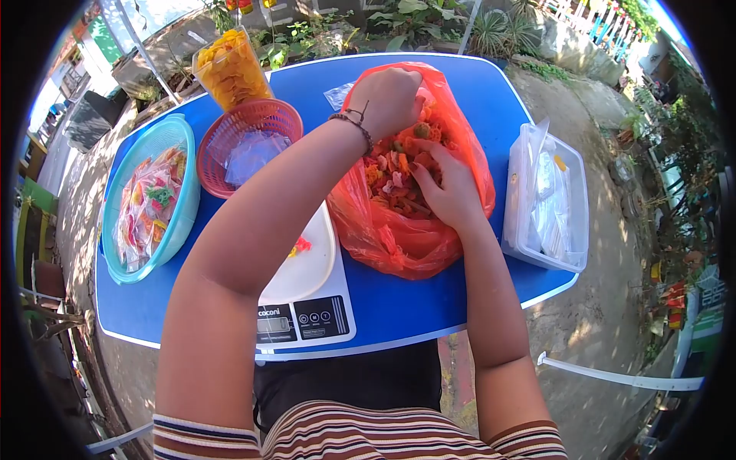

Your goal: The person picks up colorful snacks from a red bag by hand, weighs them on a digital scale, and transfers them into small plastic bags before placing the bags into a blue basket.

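Note:
A red plastic bag (383,245) stands open on the blue table, full of small orange, red and pink pieces (395,172). My left hand (391,98) is at the bag's upper rim, its fingers bent around the edge and partly hidden; what it grips there is hard to see. Inside the bag, my right hand (448,184) rests on the pieces with its fingers apart. Left of the bag is a white kitchen scale (341,307), partly covered by my left forearm, with a few red and yellow pieces (300,246) on its round plate.
A teal basket (117,261) of filled small packets is at the left. Beside it sit a red basket (211,157) with clear bags and a tall container (230,69) of yellow pieces. At the right stands a clear box (517,199) with plastic bags.

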### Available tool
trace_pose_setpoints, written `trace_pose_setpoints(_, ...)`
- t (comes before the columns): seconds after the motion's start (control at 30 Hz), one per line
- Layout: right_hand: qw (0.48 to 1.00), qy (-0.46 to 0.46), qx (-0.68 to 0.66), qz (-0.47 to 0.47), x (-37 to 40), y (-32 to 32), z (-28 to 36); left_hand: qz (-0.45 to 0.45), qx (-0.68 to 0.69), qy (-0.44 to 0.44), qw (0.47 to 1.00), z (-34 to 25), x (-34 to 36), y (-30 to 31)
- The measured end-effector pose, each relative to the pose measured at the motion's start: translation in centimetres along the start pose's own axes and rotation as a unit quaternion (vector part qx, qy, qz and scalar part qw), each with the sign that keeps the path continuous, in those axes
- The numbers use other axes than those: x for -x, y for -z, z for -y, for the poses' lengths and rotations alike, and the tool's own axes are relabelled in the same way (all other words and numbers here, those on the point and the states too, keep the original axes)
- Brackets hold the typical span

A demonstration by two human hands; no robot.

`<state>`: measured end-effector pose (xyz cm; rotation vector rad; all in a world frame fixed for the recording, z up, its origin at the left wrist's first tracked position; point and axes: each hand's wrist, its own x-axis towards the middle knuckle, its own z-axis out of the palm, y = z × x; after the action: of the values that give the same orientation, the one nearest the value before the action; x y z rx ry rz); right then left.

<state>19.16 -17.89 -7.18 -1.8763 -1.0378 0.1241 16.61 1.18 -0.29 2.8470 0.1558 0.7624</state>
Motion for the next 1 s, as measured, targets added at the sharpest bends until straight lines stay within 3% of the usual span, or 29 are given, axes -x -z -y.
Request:
trace_pose_setpoints(0.07,0.998,-0.002,-0.057,-0.01,0.6,0.2,1.3,0.001,-0.038,-0.009,0.999,-0.9,0.2,1.3)
trace_pose_setpoints(0.17,0.987,0.033,0.079,-0.139,0.4,0.9,0.0,0.019,-0.036,-0.044,0.998,-0.2,0.2,0.9)
trace_pose_setpoints(0.27,0.965,-0.006,0.157,-0.211,0.1,1.3,-1.0,0.102,0.021,-0.109,0.989,0.3,1.4,-0.8)
trace_pose_setpoints(0.37,0.962,-0.046,0.174,-0.205,0.1,2.0,-0.9,-0.023,-0.134,-0.214,0.967,1.2,3.4,-4.3)
trace_pose_setpoints(0.4,0.96,-0.041,0.181,-0.211,0.2,1.9,-1.0,0.072,-0.144,-0.152,0.975,0.3,3.3,-3.7)
trace_pose_setpoints(0.47,0.955,-0.033,0.198,-0.22,0.3,1.8,-1.4,0.088,-0.12,-0.151,0.977,1.1,2.4,-3.8)
trace_pose_setpoints(0.57,0.959,-0.042,0.209,-0.187,0.5,1.8,-1.3,0.157,-0.108,-0.121,0.974,1.3,2.6,-2.3)
trace_pose_setpoints(0.7,0.975,0.055,0.168,-0.137,-0.4,0.9,-3.8,0.272,-0.215,-0.05,0.937,-1.4,2.8,3.0)
trace_pose_setpoints(0.77,0.969,0.085,0.201,-0.119,-0.7,-0.1,-4.9,0.284,-0.229,-0.032,0.931,-1.1,2.7,3.5)
trace_pose_setpoints(0.8,0.981,-0.026,0.179,-0.073,-0.7,-0.2,-4.1,0.291,-0.236,-0.021,0.927,-0.8,2.8,3.7)
trace_pose_setpoints(0.9,0.994,-0.092,-0.062,-0.001,-0.6,-0.1,-2.5,0.23,-0.227,-0.039,0.945,0.5,3.5,2.9)
trace_pose_setpoints(1.0,0.998,-0.036,-0.019,0.053,-0.9,-0.5,-4.8,0.23,-0.181,-0.02,0.956,1.6,3.8,1.6)
